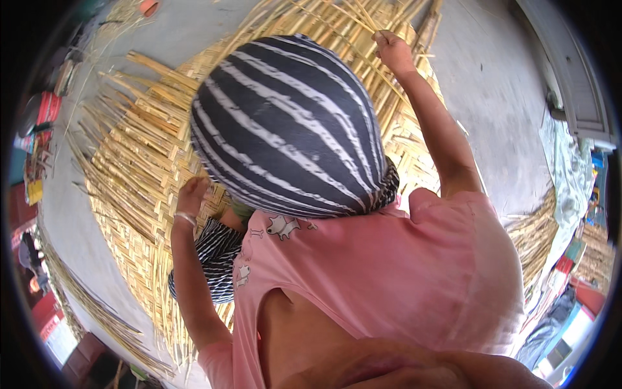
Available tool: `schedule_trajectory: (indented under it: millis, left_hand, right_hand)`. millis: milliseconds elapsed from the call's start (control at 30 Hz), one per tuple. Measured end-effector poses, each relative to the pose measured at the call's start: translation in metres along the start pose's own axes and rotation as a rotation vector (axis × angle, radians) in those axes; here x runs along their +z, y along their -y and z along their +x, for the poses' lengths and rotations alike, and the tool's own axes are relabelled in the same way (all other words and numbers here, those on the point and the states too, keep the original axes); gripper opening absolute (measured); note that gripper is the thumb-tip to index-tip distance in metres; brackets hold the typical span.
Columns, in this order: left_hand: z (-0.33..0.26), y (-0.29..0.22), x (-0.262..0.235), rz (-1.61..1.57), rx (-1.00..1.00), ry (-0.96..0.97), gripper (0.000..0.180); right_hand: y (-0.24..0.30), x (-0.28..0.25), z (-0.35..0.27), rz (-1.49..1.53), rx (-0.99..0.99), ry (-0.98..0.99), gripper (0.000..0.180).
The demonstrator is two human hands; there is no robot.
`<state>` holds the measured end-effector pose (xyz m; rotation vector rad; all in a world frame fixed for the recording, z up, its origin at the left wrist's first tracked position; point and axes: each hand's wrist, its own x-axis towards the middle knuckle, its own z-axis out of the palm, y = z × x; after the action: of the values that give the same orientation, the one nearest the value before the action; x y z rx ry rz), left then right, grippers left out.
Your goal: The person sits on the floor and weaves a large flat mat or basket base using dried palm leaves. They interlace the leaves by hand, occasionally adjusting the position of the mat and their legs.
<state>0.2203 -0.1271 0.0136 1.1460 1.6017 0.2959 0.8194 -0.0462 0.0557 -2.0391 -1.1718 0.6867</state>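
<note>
A large mat [123, 217] woven from pale yellow, flattened cane-like strips lies on the floor, with long loose strip ends [146, 123] spreading from its left and far sides. At the far right of it, my right hand [393, 53] is closed in a pinch on a thin yellow strip [364, 14]. My left hand [193, 196], with a pale band at the wrist, is low over the woven part at the left, its fingers curled; what they hold, if anything, is hidden. Between my hands, a rounded bulge of dark cloth with white stripes [285, 123] hides the mat's middle.
Grey concrete floor [486, 84] surrounds the mat. More loose strips lie at the lower left [97, 305] and right [534, 236]. Crumpled clear plastic sheeting [564, 168] is at the right edge. An orange pot-like object [149, 7] sits at the far left.
</note>
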Motion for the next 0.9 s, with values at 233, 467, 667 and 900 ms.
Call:
schedule_trajectory:
  millis: [233, 467, 667, 900]
  left_hand:
    - [-0.007, -0.202, 0.04, -0.323, 0.517, -0.103, 0.049]
    - [0.043, -0.194, 0.006, -0.801, 0.375, -0.253, 0.032]
    - [0.063, -0.029, -0.191, -1.071, 0.371, -0.296, 0.031]
    - [-0.004, 0.106, -0.276, -1.46, 0.116, -0.779, 0.032]
  right_hand:
    - [0.2, 0.032, -0.073, -0.534, -0.881, 0.053, 0.026]
    - [0.243, 0.151, -0.058, -0.188, -1.105, 0.873, 0.053]
    - [0.226, 0.127, -0.053, -0.118, -0.29, 1.32, 0.049]
    - [0.222, 0.092, 0.013, -0.195, -0.25, 1.166, 0.046]
